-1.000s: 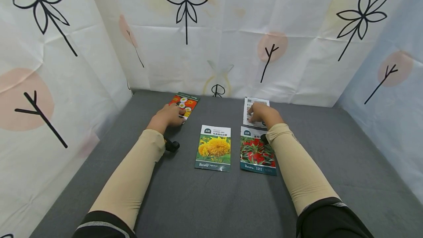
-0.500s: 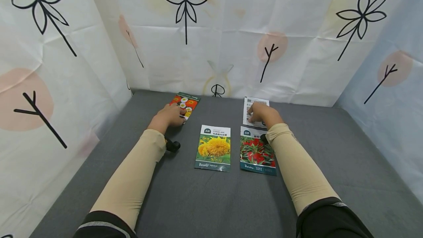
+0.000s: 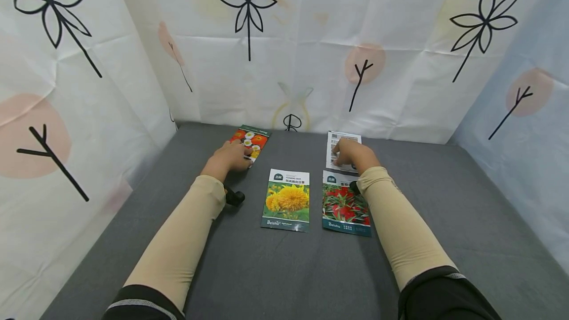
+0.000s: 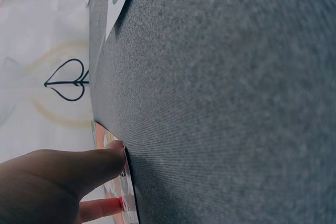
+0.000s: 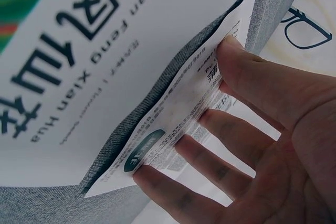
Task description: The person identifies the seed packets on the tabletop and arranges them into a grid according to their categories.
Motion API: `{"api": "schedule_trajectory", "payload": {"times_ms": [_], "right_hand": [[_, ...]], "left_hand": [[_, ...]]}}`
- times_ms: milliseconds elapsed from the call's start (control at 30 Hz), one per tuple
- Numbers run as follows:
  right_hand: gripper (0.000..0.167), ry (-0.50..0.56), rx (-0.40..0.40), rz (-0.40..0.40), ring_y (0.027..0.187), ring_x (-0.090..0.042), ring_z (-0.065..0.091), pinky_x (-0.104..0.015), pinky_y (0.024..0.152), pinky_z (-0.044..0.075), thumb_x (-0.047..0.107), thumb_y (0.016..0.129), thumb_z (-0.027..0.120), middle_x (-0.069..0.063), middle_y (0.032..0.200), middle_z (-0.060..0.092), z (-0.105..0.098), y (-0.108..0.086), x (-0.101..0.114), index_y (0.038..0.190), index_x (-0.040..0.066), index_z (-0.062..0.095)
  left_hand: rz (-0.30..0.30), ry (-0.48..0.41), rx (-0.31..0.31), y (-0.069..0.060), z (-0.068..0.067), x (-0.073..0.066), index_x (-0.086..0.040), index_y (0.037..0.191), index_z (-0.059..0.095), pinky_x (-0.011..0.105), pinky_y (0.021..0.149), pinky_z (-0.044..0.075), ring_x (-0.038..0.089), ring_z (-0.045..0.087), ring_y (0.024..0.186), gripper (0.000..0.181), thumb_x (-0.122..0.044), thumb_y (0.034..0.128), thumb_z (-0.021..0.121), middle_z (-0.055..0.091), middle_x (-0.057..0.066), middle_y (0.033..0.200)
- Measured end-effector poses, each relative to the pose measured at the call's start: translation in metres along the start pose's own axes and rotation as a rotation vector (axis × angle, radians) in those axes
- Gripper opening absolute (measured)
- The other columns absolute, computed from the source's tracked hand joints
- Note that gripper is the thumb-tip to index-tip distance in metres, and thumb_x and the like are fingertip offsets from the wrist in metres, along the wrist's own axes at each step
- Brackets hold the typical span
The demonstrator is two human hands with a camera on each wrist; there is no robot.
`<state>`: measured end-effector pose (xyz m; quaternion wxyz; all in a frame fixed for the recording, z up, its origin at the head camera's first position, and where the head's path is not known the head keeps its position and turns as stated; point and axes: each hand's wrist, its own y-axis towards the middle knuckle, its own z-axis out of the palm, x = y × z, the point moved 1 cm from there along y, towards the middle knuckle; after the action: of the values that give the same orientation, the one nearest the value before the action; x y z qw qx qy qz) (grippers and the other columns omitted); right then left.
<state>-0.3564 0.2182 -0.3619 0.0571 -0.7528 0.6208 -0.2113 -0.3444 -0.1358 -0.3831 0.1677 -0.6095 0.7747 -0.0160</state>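
At the table's far left lies a seed packet with red and white flowers [image 3: 250,138], slightly tilted. My left hand [image 3: 229,158] rests on its near part, thumb and fingertips touching it in the left wrist view; the hand covers some of the packet. At the back right, a white packet printed with text and a barcode [image 3: 331,154] lies under my right hand [image 3: 354,153]. In the right wrist view its thumb and spread fingertips [image 5: 149,174] touch the white surface. Just nearer is a red-flower seed packet [image 3: 344,206], partly covered by my right wrist.
A yellow-flower seed packet [image 3: 286,201] lies on the grey table [image 3: 284,275] between my forearms, left of the red-flower packet. White cloth [image 3: 302,73] with printed flowers and trees hangs behind the table and along both sides.
My left hand and the packet under it have shifted very slightly to the right. The right hand and the other packets look unmoved; the head view has shifted a little.
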Motion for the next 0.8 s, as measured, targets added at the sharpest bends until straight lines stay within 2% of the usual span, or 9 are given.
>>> {"api": "schedule_trajectory", "payload": {"times_ms": [300,367,800], "right_hand": [[0.049,0.010,0.008,0.006,0.140,-0.041,0.056,-0.052,0.112,0.050,0.018,0.103,0.070,-0.023,0.158,0.052,0.002,0.015,-0.010,0.148,0.002,0.061],[0.049,0.019,0.022,0.029,0.142,-0.041,0.054,-0.053,0.114,0.048,0.016,0.104,0.067,-0.023,0.161,0.049,0.001,0.010,-0.005,0.150,0.001,0.058],[0.049,0.000,0.007,0.017,0.143,-0.043,0.053,-0.053,0.113,0.049,0.015,0.106,0.066,-0.025,0.162,0.047,0.001,0.001,0.000,0.151,0.000,0.057]], "left_hand": [[0.010,0.010,-0.007,-0.002,0.000,-0.005,-0.019,0.160,0.049,0.067,0.122,0.032,0.049,0.028,0.155,0.056,-0.036,0.1075,0.060,0.033,0.022,0.168],[0.009,0.008,-0.007,-0.003,0.000,-0.006,-0.019,0.160,0.050,0.067,0.122,0.033,0.049,0.028,0.155,0.056,-0.035,0.1076,0.061,0.034,0.022,0.168],[0.012,0.014,-0.005,-0.002,0.001,-0.009,-0.019,0.160,0.050,0.067,0.122,0.032,0.050,0.026,0.156,0.055,-0.035,0.1083,0.060,0.032,0.023,0.169]]}}
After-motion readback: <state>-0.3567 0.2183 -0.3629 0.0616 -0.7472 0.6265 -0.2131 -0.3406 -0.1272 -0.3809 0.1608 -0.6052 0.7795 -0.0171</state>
